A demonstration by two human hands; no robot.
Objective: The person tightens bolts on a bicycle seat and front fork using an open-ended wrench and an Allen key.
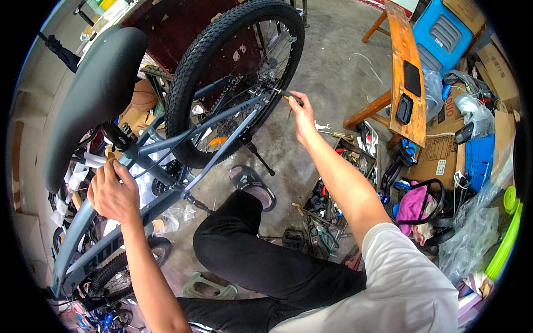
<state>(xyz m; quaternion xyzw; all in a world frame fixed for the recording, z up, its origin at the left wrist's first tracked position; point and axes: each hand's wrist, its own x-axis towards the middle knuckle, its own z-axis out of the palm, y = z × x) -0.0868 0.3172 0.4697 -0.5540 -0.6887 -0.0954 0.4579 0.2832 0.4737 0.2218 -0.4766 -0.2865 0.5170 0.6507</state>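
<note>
A blue-grey bicycle frame [161, 145] leans across the left, with a black saddle [94, 83] above it. My left hand [115, 191] is closed at the top tube just below the saddle; its palm side is hidden. At the far end, my right hand [302, 117] grips a screwdriver [294, 98] with a dark handle and a yellow collar. Its tip reaches the hub area of the rear wheel [186, 72], beside the gears. A black kickstand [258, 152] points down from the frame near that wheel.
An open tray of tools [347, 161] lies on the floor to the right, with pliers [327, 240] nearer me. Beyond stands a wooden bench [408, 50]. Boxes, plastic bags and a blue basket [480, 161] crowd the right side. A green slipper [208, 287] lies near my leg.
</note>
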